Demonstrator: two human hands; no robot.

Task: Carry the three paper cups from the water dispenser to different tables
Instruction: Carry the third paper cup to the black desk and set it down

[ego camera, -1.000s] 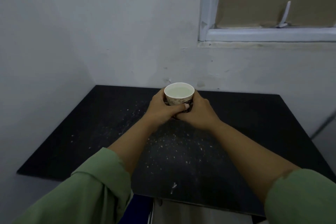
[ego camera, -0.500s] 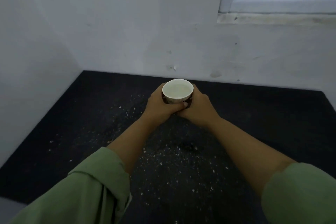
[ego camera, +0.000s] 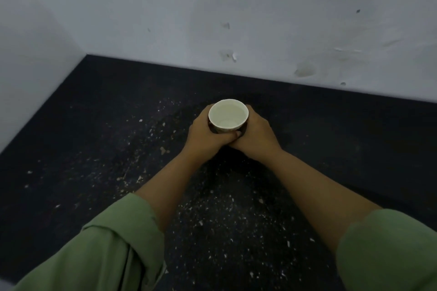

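my left hand (ego camera: 205,134) and right hand (ego camera: 255,137) wrap closed around the paper cup (ego camera: 228,116), low over the dark table (ego camera: 99,130). it is nearly full (thin soft wall, i think), so i hold the sides gently, not squeezing.

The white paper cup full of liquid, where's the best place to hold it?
Grip the white paper cup low on its side wall, from both sides, as the left hand and right hand do. It stands upright, open-topped and nearly full, so avoid the rim.
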